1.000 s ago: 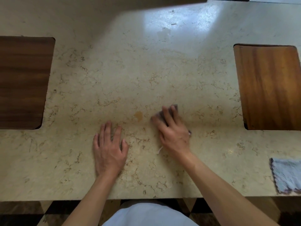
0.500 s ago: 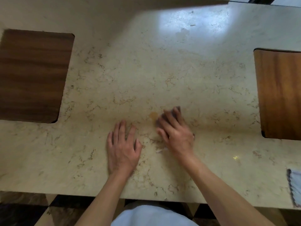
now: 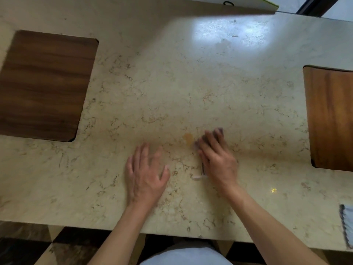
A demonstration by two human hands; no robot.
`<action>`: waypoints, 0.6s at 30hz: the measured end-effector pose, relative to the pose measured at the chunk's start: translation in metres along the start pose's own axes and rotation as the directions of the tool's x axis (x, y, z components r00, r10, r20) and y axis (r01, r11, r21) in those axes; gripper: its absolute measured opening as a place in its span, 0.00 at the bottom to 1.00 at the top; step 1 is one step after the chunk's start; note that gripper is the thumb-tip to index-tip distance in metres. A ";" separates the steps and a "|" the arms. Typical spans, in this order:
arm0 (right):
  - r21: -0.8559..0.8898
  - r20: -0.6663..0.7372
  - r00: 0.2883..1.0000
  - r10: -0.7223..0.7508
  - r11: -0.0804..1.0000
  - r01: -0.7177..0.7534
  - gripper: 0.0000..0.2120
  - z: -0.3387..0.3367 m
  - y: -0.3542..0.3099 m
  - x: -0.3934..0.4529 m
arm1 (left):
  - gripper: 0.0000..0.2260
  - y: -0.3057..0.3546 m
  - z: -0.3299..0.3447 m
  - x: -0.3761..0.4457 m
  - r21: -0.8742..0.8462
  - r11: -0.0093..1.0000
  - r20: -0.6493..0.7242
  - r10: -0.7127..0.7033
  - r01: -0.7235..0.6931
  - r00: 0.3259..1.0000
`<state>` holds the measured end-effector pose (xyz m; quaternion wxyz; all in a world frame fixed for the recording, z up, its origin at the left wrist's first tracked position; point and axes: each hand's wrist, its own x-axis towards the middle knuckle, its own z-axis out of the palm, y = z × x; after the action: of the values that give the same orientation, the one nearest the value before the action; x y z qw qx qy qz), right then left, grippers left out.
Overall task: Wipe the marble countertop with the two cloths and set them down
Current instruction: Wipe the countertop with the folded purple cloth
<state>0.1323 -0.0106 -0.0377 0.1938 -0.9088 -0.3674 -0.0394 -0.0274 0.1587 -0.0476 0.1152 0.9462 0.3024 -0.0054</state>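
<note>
The beige marble countertop point(image 3: 172, 88) fills the view. My right hand point(image 3: 217, 159) presses flat on a small dark cloth point(image 3: 219, 131), most of it hidden under the palm, with edges showing past the fingertips and by the thumb. An orange stain point(image 3: 188, 138) lies just left of that hand's fingertips. My left hand point(image 3: 145, 175) rests flat on the marble with fingers spread and holds nothing. A second cloth point(image 3: 347, 224), light blue-grey with a dark hem, lies at the right edge of the view, mostly cut off.
A dark wooden inset panel point(image 3: 44, 87) sits at the left and a lighter wooden one point(image 3: 332, 119) at the right. The counter's front edge point(image 3: 172, 233) runs just below my forearms. A white object point(image 3: 248, 4) lies at the far edge.
The view has shifted so everything sits further right and lower in the frame, and the second cloth has slid almost out of view. My right hand stays on its cloth beside the stain.
</note>
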 end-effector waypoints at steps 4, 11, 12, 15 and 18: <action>0.015 0.052 0.998 -0.045 0.999 0.044 0.15 -0.010 0.014 -0.006 | 0.29 -0.032 -0.007 -0.002 0.010 0.991 -0.023 -0.136 0.136 0.990; 0.148 0.031 0.981 0.189 0.970 -0.191 0.13 0.011 -0.023 0.093 | 0.28 -0.030 -0.003 -0.002 0.107 0.986 0.005 -0.130 0.129 0.991; 0.148 0.041 0.992 0.121 0.981 -0.126 0.13 0.016 -0.034 0.088 | 0.27 -0.031 -0.004 -0.003 0.103 0.987 -0.001 -0.124 0.123 0.992; 0.127 0.098 0.981 -0.165 0.980 0.152 0.15 0.027 -0.068 0.034 | 0.24 -0.033 -0.008 -0.004 0.015 0.993 -0.042 -0.120 0.121 0.992; 0.177 0.142 0.904 -0.404 0.909 0.378 0.16 0.027 -0.063 -0.035 | 0.23 -0.034 -0.011 -0.004 -0.051 0.991 -0.069 -0.128 0.124 0.989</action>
<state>0.0621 0.0186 -0.0497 0.2145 -0.7998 -0.5599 0.0293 -0.0502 0.1856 -0.0441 0.1255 0.9218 0.3656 0.0287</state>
